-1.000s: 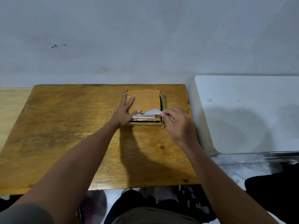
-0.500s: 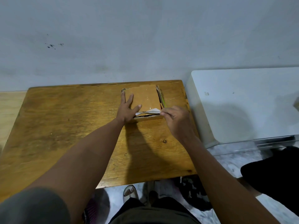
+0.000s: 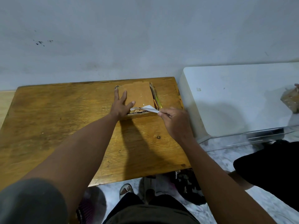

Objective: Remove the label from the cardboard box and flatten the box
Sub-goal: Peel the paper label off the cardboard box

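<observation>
A low brown cardboard box (image 3: 139, 94) lies on the wooden table (image 3: 56, 113), near its far right corner. My left hand (image 3: 120, 105) rests flat on the box's left part, fingers spread, pressing it down. A white label (image 3: 148, 109) is partly peeled off the box's near edge and curls upward. My right hand (image 3: 174, 120) pinches the label's right end between thumb and fingers, just right of the box's near corner. Torn paper shows where the label has lifted.
A white cabinet-like surface (image 3: 234, 97) stands right of the table, with a brown object (image 3: 291, 101) at its far right edge. A grey wall rises behind. Sandals and shoes (image 3: 187, 186) lie on the floor below the table's near edge.
My right hand has pulled the label's free end rightward and toward me, away from the box. The left hand stays pressed flat on the box. The camera view has shifted.
</observation>
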